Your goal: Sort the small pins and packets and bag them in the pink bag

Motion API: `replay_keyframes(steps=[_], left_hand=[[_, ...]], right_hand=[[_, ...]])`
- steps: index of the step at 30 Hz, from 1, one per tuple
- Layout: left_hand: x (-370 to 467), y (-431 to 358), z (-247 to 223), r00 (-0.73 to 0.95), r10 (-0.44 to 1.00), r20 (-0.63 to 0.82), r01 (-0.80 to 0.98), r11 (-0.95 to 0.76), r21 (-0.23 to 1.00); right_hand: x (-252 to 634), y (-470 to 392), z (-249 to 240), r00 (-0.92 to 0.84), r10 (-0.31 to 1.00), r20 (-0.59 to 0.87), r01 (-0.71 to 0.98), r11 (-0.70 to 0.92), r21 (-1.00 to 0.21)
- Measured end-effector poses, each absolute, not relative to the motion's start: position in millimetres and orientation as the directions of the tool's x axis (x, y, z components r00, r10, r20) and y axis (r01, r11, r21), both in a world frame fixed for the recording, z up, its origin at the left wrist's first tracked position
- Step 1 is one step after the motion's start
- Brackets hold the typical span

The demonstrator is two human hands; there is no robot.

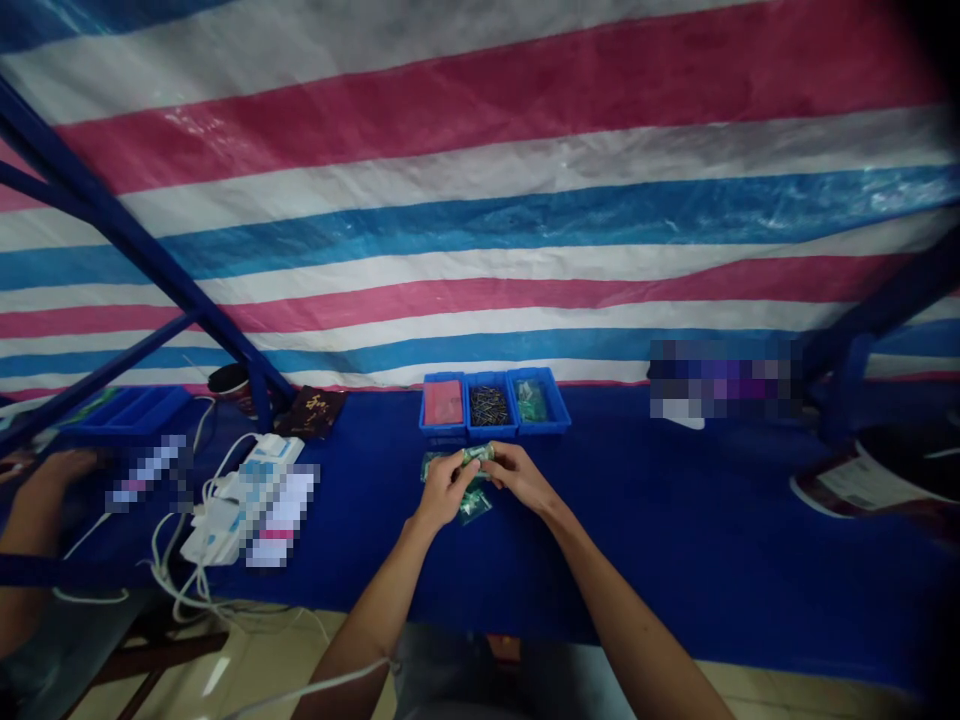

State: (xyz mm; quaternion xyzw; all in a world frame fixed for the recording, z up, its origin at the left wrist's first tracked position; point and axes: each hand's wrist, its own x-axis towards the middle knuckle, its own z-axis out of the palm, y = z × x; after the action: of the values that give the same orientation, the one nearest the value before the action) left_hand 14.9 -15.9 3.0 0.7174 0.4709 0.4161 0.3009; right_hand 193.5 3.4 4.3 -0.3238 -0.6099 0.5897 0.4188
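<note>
Between my left hand (pixel 444 490) and my right hand (pixel 521 478) is a small green-and-clear plastic packet (pixel 478 454). The fingers of both hands are pinched on it. Just beneath them, more green plastic packets (pixel 474 507) lie on the blue table; my hands partly cover them. Beyond my hands stands a blue three-part bin (pixel 441 432). Its left compartment holds pink sheets (pixel 443 402), the middle one dark screws or nails (pixel 490 406), and the right one clear and green packets (pixel 531 400).
A white power strip (pixel 217 530) with tangled cables lies at left, near a brown packet (pixel 313 412). Another person's hand (pixel 64 470) is at far left, near a blue tray (pixel 146 410). A dark tub (pixel 870 480) stands at right. Blue frame bars slant on both sides.
</note>
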Motion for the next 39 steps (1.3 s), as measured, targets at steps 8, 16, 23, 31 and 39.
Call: replay_keyframes(steps=[8, 16, 23, 31, 39], left_hand=[[15.1, -17.6, 7.1, 0.228, 0.934, 0.277, 0.404, -0.349, 0.846], [13.9, -19.0, 9.7, 0.163, 0.949, 0.27, 0.35, -0.312, 0.883], [13.0, -18.1, 6.3, 0.106, 0.955, 0.277, 0.363, -0.296, 0.883], [14.8, -18.6, 5.8, 0.067, 0.965, 0.254, 0.352, -0.261, 0.899], [14.9, -20.0, 6.0, 0.038, 0.953, 0.3, 0.343, -0.295, 0.892]], right_hand=[[191.8, 0.0, 7.0, -0.392, 0.911, 0.127, -0.115, 0.089, -0.989], [185.7, -0.8, -4.4, -0.393, 0.912, 0.117, -0.073, 0.095, -0.993], [183.8, -5.3, -4.8, -0.295, 0.924, 0.242, 0.135, 0.291, -0.947], [181.2, -5.0, 1.5, -0.237, 0.943, 0.233, 0.046, 0.251, -0.967], [201.6, -4.5, 28.3, 0.114, 0.925, 0.363, 0.24, 0.329, -0.913]])
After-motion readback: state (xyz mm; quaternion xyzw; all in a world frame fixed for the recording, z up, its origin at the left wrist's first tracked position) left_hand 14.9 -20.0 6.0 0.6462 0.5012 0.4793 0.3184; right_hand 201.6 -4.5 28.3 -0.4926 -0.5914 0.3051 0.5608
